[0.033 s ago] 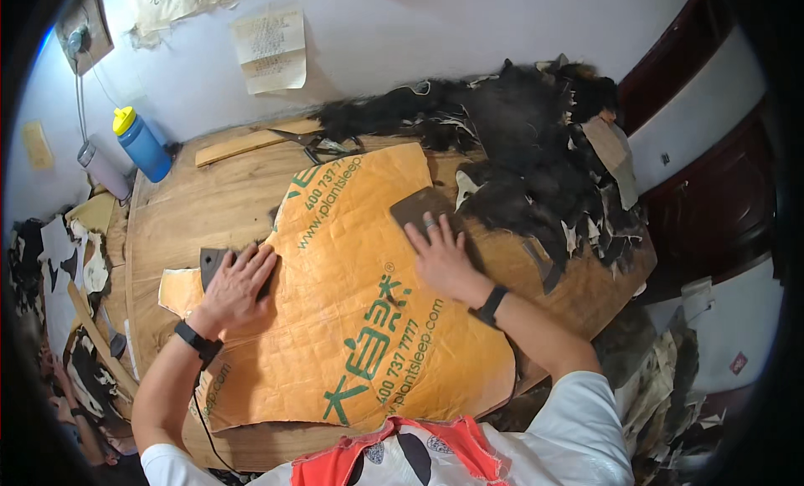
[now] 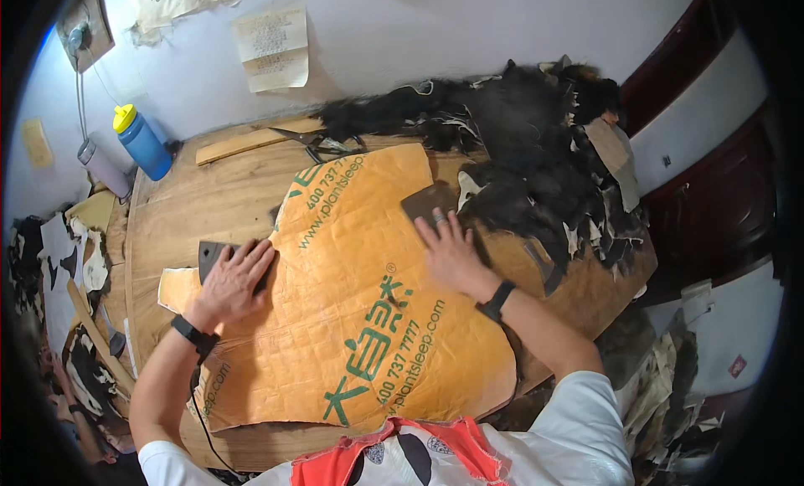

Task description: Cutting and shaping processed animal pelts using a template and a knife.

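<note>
Resting on dark plates (image 2: 423,201), left fingers (image 2: 255,262) nearly together, right fingers (image 2: 441,229) slightly spread, farther right than before

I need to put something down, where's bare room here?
The tabletop is bare at upper left, between the blue bottle, wooden strip, orange sheet and left hand. A narrower gap separates the right hand from black fur pieces crowding the upper right.

Upper-body clothing: white short sleeves (image 2: 578,427) above bare forearms; front garment (image 2: 523,452) white, with red bands (image 2: 343,454) and dark, rounded motifs (image 2: 414,458). Each wrist bears a black wristband (image 2: 496,302); a thin black cable (image 2: 197,411) descends beside the left. A ring (image 2: 440,220) encircles one finger of the right hand (image 2: 455,258).
</note>
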### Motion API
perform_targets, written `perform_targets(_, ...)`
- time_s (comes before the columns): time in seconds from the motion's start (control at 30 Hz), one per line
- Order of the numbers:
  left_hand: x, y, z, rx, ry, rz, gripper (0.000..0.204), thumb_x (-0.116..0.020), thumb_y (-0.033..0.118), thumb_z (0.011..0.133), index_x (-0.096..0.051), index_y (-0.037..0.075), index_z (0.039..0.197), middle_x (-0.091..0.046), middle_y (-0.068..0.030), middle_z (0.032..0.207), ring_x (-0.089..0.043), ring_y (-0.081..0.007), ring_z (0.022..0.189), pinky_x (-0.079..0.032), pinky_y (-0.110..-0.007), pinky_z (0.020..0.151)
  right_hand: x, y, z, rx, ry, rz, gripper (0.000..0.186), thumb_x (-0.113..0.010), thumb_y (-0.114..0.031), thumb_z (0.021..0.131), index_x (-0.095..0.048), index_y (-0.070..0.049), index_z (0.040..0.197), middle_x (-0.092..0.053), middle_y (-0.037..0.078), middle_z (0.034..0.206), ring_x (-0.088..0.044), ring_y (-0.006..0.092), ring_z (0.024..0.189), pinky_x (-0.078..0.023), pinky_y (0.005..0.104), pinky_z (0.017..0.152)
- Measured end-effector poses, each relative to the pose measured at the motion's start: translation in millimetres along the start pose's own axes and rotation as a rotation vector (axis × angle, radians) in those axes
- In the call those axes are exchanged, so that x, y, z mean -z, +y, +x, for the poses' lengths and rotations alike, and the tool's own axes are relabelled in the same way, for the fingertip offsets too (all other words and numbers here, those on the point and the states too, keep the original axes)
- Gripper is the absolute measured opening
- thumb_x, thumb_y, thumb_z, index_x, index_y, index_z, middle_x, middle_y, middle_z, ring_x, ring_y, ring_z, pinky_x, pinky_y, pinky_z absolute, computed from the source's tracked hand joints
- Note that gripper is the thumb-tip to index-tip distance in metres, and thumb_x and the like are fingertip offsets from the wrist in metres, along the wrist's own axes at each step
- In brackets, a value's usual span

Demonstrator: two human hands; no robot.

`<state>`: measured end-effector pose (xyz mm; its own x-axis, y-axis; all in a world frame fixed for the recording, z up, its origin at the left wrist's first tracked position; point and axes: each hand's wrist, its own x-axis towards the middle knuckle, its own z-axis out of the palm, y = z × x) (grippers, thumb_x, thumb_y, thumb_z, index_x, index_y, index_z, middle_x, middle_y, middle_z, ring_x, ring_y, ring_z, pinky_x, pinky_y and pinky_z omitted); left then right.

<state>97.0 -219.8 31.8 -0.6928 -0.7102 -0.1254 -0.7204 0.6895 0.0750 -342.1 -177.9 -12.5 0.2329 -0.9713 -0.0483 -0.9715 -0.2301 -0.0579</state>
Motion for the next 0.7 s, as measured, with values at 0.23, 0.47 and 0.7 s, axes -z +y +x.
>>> perform_targets(0.23, -5.1, -69.9, 35.3, 0.347, 0.12, 0.224, 0.063, -0.059, 0.007, 0.085, -0.046, 0.004, 0.146, -0.043, -0.0162, 0.154, -0.037, -0.0358, 0.145, -0.035, -0.052, 0.113, 4.6, 125.5, 51.7, -0.333, 0.017, -0.002, 0.055, -0.051, -0.019, 0.097, -0.039, -0.004, 0.149, -0.048, 0.025, 0.139, -0.051, 0.0457, 0.124, -0.048, 0.0548, 0.097)
perform_targets(0.47, 4.5, 38.5, -24.1, 0.378, 0.281, -0.332, 0.059, -0.069, 0.009, 0.087, -0.048, 0.001, 0.141, -0.047, -0.0233, 0.148, -0.048, -0.0423, 0.132, -0.043, -0.046, 0.109, 18.8, 63.9, 42.2, -0.389, 0.07, 0.566, 0.046, -0.068, -0.032, 0.089, -0.064, 0.0, 0.122, -0.072, 0.019, 0.108, -0.067, 0.0365, 0.103, -0.051, 0.0436, 0.091)
perform_targets(0.7, -55.7, 56.6, -158.4, 0.717, 0.474, -0.213, 0.056, -0.063, 0.009, 0.094, -0.042, -0.003, 0.144, -0.049, -0.0257, 0.143, -0.052, -0.036, 0.128, -0.043, -0.043, 0.107, 28.3, 50.1, 10.5, -0.692, 0.053, 1.088, 0.041, -0.075, -0.032, 0.087, -0.067, 0.002, 0.109, -0.072, 0.011, 0.093, -0.069, 0.0192, 0.079, -0.055, 0.0344, 0.068)
